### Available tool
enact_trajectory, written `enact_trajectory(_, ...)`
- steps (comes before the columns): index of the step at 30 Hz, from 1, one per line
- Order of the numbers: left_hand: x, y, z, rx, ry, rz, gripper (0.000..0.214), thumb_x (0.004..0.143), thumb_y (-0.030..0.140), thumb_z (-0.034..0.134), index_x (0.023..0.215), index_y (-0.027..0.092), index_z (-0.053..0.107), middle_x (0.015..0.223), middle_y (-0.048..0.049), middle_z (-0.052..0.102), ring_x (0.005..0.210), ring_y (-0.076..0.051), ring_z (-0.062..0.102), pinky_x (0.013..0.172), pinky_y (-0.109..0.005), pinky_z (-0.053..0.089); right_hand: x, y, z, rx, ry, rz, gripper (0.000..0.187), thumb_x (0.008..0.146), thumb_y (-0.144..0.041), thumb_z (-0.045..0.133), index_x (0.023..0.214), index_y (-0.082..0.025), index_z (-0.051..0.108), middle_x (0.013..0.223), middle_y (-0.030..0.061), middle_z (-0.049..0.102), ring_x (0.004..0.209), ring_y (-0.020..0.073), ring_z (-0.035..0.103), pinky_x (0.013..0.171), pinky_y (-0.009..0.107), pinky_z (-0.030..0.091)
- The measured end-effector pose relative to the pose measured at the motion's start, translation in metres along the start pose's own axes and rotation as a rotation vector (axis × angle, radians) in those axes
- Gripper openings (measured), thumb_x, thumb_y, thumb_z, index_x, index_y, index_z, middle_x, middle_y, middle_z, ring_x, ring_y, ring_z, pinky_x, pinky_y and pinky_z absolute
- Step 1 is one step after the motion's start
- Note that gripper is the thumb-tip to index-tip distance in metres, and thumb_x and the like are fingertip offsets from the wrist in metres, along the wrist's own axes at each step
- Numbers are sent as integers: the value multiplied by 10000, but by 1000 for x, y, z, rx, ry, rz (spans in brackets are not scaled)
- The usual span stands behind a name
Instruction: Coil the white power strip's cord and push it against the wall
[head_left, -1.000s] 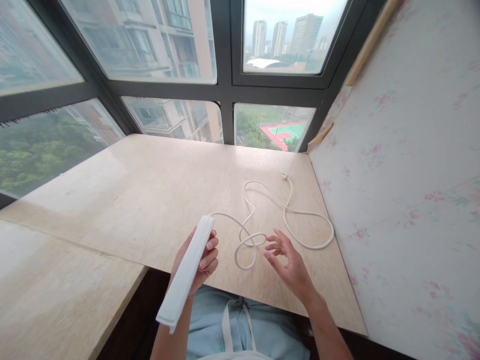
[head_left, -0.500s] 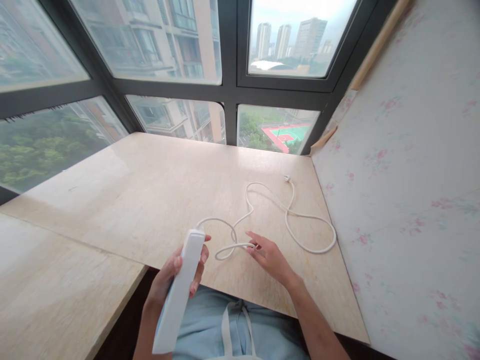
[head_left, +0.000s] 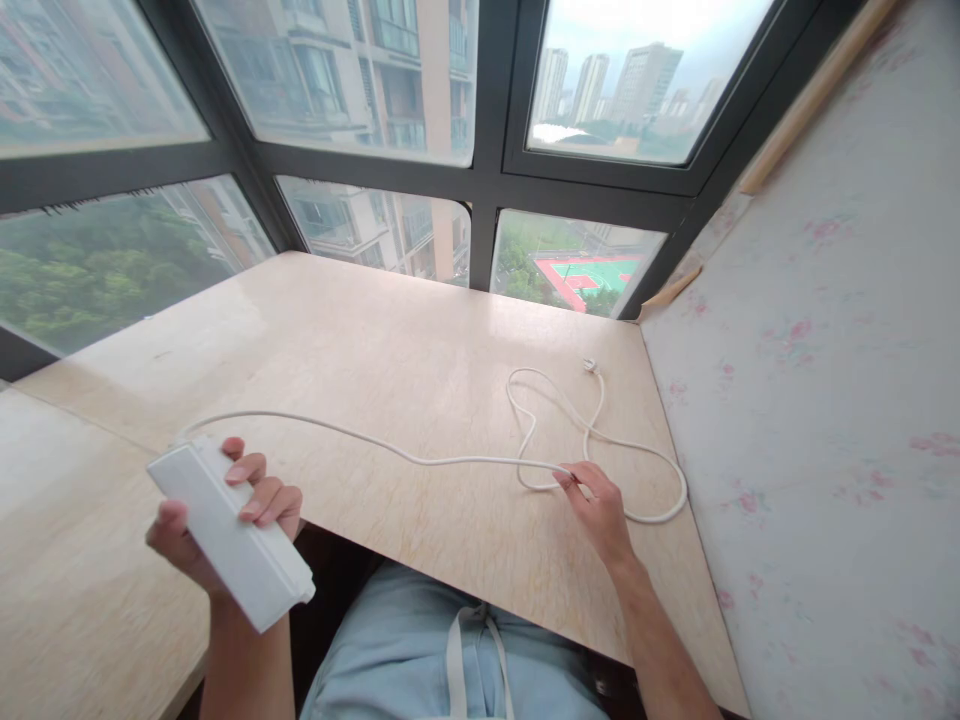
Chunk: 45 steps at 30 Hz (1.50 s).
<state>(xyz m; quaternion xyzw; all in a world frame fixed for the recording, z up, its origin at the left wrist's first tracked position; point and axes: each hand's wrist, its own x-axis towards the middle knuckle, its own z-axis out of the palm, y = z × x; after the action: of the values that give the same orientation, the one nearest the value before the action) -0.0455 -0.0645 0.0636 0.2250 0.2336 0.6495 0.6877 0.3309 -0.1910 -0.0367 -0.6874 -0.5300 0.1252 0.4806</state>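
Observation:
My left hand [head_left: 225,520] is closed around a white power strip [head_left: 229,535], held above the table's front edge at the lower left. Its white cable [head_left: 405,455] runs in a long line to the right across the light wooden table [head_left: 375,350]. My right hand [head_left: 596,505] pinches this cable between thumb and fingers near the right side. Beyond that hand the cable lies in loose loops and ends in a small white plug [head_left: 592,366] toward the back right.
Large dark-framed windows [head_left: 487,190] close off the back and left of the table. A wall with pale floral paper [head_left: 817,400] stands along the right. A second tabletop [head_left: 75,580] adjoins at the lower left.
My left hand has carried the power strip well to the left, drawing the cable out of its coil into a long line. My right hand has gone from open to pinching the cable.

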Motion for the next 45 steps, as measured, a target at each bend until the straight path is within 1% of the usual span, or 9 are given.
enact_trajectory(3,6,-6,2,55,109,52,252,799,358,569,1004,224,632,704,32,605,475,-67,449,435,-188,447,3,-3,-7,16,145,90,332,848,-525,626,782,-207,695,759,55,678,751,207,601,716,329,482)
enact_trajectory(8,19,-22,-4,280,159,69,337,653,344,687,933,161,645,745,31,584,511,-62,492,464,-179,458,10,-3,-18,335,300,362,359,740,-512,748,722,-166,657,498,-59,446,475,97,398,451,240,316)
enact_trajectory(15,47,-33,-13,912,125,-173,414,631,425,744,910,169,578,701,-1,596,516,-156,588,411,-220,417,26,2,-43,810,453,523,415,524,-345,898,751,-184,589,436,-147,340,365,13,202,357,165,217)
enact_trajectory(17,59,-36,-16,1065,88,-135,488,585,437,773,948,177,577,708,-9,603,563,-186,610,455,-243,442,28,3,-50,831,477,533,431,503,-311,903,764,-187,583,438,-148,363,352,7,200,336,151,197)
enact_trajectory(22,84,-36,-21,1474,8,89,719,546,450,790,1163,202,518,1027,-97,625,897,-275,644,760,-359,508,27,3,-54,849,496,524,418,505,-258,901,774,-176,592,435,-146,386,346,2,231,326,136,223)
enact_trajectory(27,101,-28,-20,1827,-310,126,804,598,550,738,1243,177,432,1113,-127,582,997,-307,617,863,-417,484,29,9,-56,858,534,510,400,508,-231,896,758,-175,588,430,-147,392,339,0,257,329,144,238)
enact_trajectory(31,123,-18,-25,1874,-645,55,542,693,480,654,1124,191,495,1094,-96,618,983,-266,616,869,-375,477,32,20,-63,823,573,498,402,493,-206,891,753,-178,586,448,-139,427,342,-1,278,335,142,258)
enact_trajectory(34,140,-8,-34,1880,-825,-16,489,696,369,619,1140,188,524,1125,-87,633,1006,-246,613,878,-335,467,33,28,-67,811,573,502,406,476,-201,892,746,-178,589,443,-132,437,345,3,289,333,141,268)
enact_trajectory(45,173,17,-44,2044,-1075,-137,636,611,234,571,1244,188,535,1242,-99,621,1110,-274,586,930,-329,443,38,41,-62,711,526,546,426,410,-214,914,718,-155,626,424,-120,431,350,6,274,308,130,239)
